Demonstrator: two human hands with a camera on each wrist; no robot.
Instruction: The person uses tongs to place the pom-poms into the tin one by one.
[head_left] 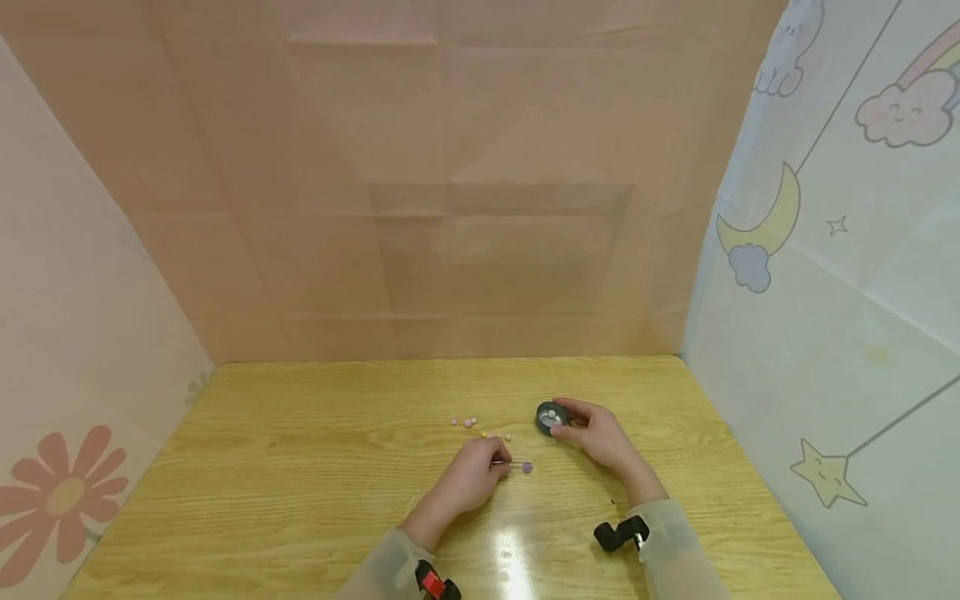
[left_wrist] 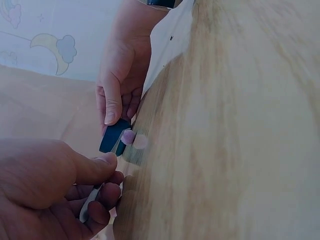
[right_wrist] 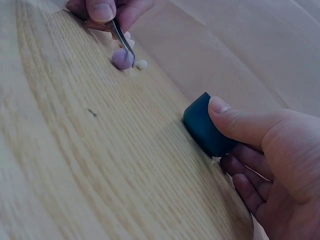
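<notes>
My left hand (head_left: 472, 475) pinches metal tweezers (right_wrist: 119, 33) between thumb and fingers, their tips pointing right in the head view. At the tips is a purple ball (right_wrist: 121, 59), close over the table. A small round dark teal dish (right_wrist: 204, 125) stands on the table further right, its rim gripped by the thumb and fingers of my right hand (head_left: 600, 433). Inside the dish lies one pale ball (head_left: 552, 414), visible from the head view. Just beyond the left hand is a small white ball (right_wrist: 142, 65).
Several pink and white balls (head_left: 468, 422) lie on the wooden table (head_left: 322, 467) left of the dish. A brown sheet (head_left: 405, 267) hangs behind the table's far edge, and printed sheets (head_left: 847, 317) stand along both sides. A tiny dark mark (right_wrist: 92, 112) shows on the tabletop.
</notes>
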